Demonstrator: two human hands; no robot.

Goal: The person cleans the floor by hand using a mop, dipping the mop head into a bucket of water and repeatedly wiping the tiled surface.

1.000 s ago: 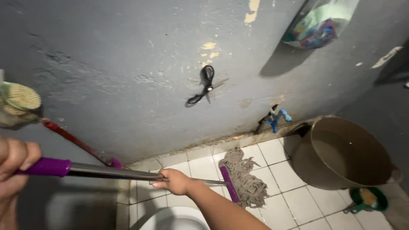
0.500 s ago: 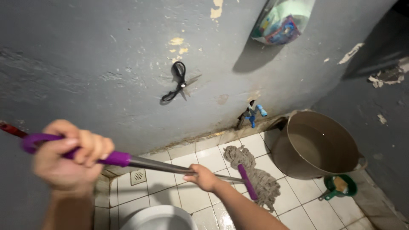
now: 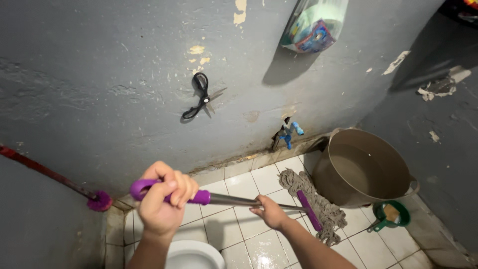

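Note:
I hold a mop with both hands. My left hand grips the purple grip at the top of the mop handle. Lower down the metal shaft, my right hand is closed around it. The purple mop bar and grey string mop head lie on the white floor tiles, right beside a large brown bucket holding water.
A white toilet bowl sits below my hands. Black scissors hang on the grey wall, a blue tap sticks out low down, and a bag hangs above. A green scoop lies by the bucket. A red-handled brush leans at left.
My left hand has moved right and down along with the handle top, and the mop head has slid right toward the bucket. The view has shifted to the right.

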